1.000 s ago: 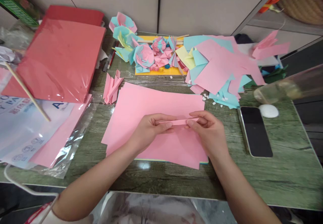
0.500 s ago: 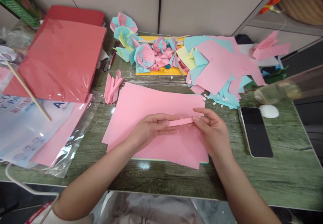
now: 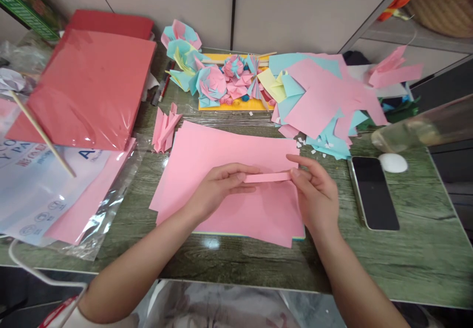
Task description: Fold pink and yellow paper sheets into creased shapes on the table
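Observation:
A narrow folded pink paper strip (image 3: 269, 177) is held level between both hands, just above a stack of pink sheets (image 3: 207, 150) on the green table. My left hand (image 3: 216, 190) pinches the strip's left end between thumb and fingers. My right hand (image 3: 316, 195) pinches the right end, its fingers closed on the paper. A small pleated pink paper piece (image 3: 165, 127) lies beyond the stack's far left corner.
A red paper pack in plastic (image 3: 84, 86) and a wooden stick (image 3: 40, 133) lie left. Folded paper flowers (image 3: 212, 79) and loose pink and blue sheets (image 3: 325, 96) fill the back. A phone (image 3: 373, 190), a white lump (image 3: 393, 162) and a clear bottle (image 3: 424, 126) are right.
My right hand slid rightward along the strip to its end, and the strip now lies flatter and straighter between the hands. My left hand stayed in place.

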`<state>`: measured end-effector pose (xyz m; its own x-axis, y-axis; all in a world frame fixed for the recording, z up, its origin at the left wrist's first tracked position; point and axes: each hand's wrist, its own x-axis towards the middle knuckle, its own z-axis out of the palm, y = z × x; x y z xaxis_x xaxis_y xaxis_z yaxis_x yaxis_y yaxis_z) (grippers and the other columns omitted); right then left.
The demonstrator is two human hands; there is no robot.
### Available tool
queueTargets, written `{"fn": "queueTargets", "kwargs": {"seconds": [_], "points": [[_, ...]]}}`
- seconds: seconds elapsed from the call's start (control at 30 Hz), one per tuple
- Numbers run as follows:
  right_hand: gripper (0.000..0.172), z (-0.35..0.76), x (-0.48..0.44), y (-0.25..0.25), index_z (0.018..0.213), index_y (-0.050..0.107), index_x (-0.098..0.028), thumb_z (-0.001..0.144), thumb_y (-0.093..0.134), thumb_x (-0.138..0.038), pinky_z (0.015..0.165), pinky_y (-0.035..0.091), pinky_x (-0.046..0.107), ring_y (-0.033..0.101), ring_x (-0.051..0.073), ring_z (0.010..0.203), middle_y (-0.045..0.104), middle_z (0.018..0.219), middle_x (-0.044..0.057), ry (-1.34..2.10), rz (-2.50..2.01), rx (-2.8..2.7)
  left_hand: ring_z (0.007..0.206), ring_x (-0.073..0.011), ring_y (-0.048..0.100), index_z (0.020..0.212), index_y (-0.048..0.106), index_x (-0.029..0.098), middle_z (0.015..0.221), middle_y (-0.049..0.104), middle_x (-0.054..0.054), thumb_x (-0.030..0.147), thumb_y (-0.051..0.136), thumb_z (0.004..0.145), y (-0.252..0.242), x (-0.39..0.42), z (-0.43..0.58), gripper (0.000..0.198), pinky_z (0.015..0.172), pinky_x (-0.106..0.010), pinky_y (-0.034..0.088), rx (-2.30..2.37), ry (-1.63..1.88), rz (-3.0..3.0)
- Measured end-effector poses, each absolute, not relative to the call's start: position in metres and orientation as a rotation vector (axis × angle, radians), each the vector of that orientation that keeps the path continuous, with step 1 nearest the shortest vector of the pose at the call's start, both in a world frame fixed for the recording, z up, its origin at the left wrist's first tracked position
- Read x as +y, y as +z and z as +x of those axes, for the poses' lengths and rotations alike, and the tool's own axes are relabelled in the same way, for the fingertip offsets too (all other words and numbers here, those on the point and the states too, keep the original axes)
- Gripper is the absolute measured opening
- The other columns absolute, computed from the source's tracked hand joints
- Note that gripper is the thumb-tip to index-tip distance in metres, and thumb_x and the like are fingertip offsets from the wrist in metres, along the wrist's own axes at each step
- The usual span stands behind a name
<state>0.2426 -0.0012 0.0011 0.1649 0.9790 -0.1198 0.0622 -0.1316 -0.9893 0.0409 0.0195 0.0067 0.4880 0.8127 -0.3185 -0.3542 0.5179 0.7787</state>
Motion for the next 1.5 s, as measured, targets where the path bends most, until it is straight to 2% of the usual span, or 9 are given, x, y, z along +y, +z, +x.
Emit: {"fn": "queueTargets", "kwargs": {"seconds": [0.13, 0.3, 0.53, 0.73, 0.8, 0.9, 0.97, 1.23, 1.5], "points": [[0.023, 0.243, -0.001, 0.002, 0.103, 0.064, -0.027, 0.080, 0.061, -0.029, 0.061, 0.043, 0.029, 0.057, 0.015, 0.063, 0.060, 0.062, -0.003, 1.151, -1.405, -1.042, 0.102, -0.0210, 0.062, 0.096, 0.070, 0.016, 0.110, 0.067, -0.007, 0.023, 0.057, 0.085, 0.005, 0.018, 0.041, 0.019, 0.090, -0.034, 0.051, 0.812, 0.831, 0.752], [0.023, 0.240, 0.000, 0.001, 0.104, 0.063, -0.026, 0.081, 0.060, -0.027, 0.064, 0.046, 0.030, 0.059, 0.014, 0.060, 0.058, 0.055, -0.005, 1.098, -1.419, -1.049, 0.078, -0.0204, 0.070, 0.106, 0.064, 0.016, 0.089, 0.071, -0.006, 0.028, 0.059, 0.083, 0.007, 0.016, 0.043, 0.026, 0.076, -0.034, 0.055, 0.945, 0.817, 0.801], [0.025, 0.233, -0.005, 0.004, 0.106, 0.060, -0.026, 0.081, 0.060, -0.029, 0.067, 0.049, 0.033, 0.063, 0.016, 0.063, 0.064, 0.062, -0.003, 0.954, -1.545, -1.219, 0.080, -0.0194, 0.068, 0.102, 0.065, 0.015, 0.084, 0.071, -0.005, 0.030, 0.064, 0.078, 0.011, 0.012, 0.047, 0.028, 0.077, -0.032, 0.053, 1.037, 0.727, 0.985], [0.043, 0.226, -0.006, 0.005, 0.117, 0.052, -0.028, 0.076, 0.065, -0.031, 0.069, 0.050, 0.032, 0.062, 0.017, 0.071, 0.065, 0.075, -0.001, 1.253, -1.450, -1.225, 0.071, -0.0166, 0.065, 0.086, 0.069, 0.013, 0.077, 0.071, -0.005, 0.029, 0.071, 0.070, 0.007, 0.010, 0.052, 0.022, 0.068, -0.027, 0.051, 1.086, 0.648, 0.985], [0.038, 0.225, -0.005, 0.005, 0.106, 0.059, -0.025, 0.070, 0.071, -0.032, 0.068, 0.050, 0.030, 0.061, 0.016, 0.073, 0.065, 0.079, 0.000, 1.360, -1.400, -1.228, 0.071, -0.0159, 0.065, 0.083, 0.069, 0.014, 0.077, 0.071, -0.004, 0.028, 0.072, 0.069, 0.007, 0.009, 0.053, 0.020, 0.068, -0.027, 0.050, 1.082, 0.671, 0.963], [0.016, 0.222, -0.004, 0.004, 0.072, 0.065, -0.019, 0.068, 0.071, -0.033, 0.060, 0.046, 0.026, 0.058, 0.014, 0.066, 0.064, 0.070, 0.000, 1.404, -1.448, -1.271, 0.072, -0.0137, 0.063, 0.077, 0.066, 0.015, 0.076, 0.069, -0.002, 0.025, 0.071, 0.070, 0.008, 0.009, 0.055, 0.013, 0.069, -0.025, 0.048, 1.095, 0.675, 1.030], [0.018, 0.222, -0.005, 0.003, 0.061, 0.063, -0.018, 0.070, 0.070, -0.032, 0.053, 0.042, 0.023, 0.053, 0.011, 0.057, 0.060, 0.060, -0.001, 1.379, -1.507, -1.292, 0.070, -0.0118, 0.060, 0.074, 0.064, 0.015, 0.074, 0.066, 0.000, 0.022, 0.069, 0.072, 0.009, 0.008, 0.055, 0.009, 0.068, -0.023, 0.045, 1.111, 0.661, 1.108], [0.017, 0.226, -0.003, 0.005, 0.066, 0.066, -0.018, 0.073, 0.067, -0.034, 0.054, 0.042, 0.023, 0.055, 0.011, 0.059, 0.064, 0.064, 0.000, 1.423, -1.470, -1.334, 0.062, -0.0118, 0.051, 0.071, 0.066, 0.014, 0.061, 0.058, 0.001, 0.032, 0.057, 0.083, 0.011, 0.009, 0.051, 0.024, 0.059, -0.023, 0.039, 1.085, 0.556, 1.294], [0.019, 0.227, -0.003, 0.007, 0.063, 0.065, -0.018, 0.074, 0.066, -0.034, 0.055, 0.042, 0.023, 0.054, 0.011, 0.059, 0.061, 0.062, 0.000, 1.416, -1.424, -1.313, 0.065, -0.0122, 0.051, 0.072, 0.065, 0.016, 0.066, 0.060, 0.001, 0.033, 0.054, 0.084, 0.012, 0.007, 0.052, 0.024, 0.061, -0.022, 0.037, 1.164, 0.582, 1.443]]}}
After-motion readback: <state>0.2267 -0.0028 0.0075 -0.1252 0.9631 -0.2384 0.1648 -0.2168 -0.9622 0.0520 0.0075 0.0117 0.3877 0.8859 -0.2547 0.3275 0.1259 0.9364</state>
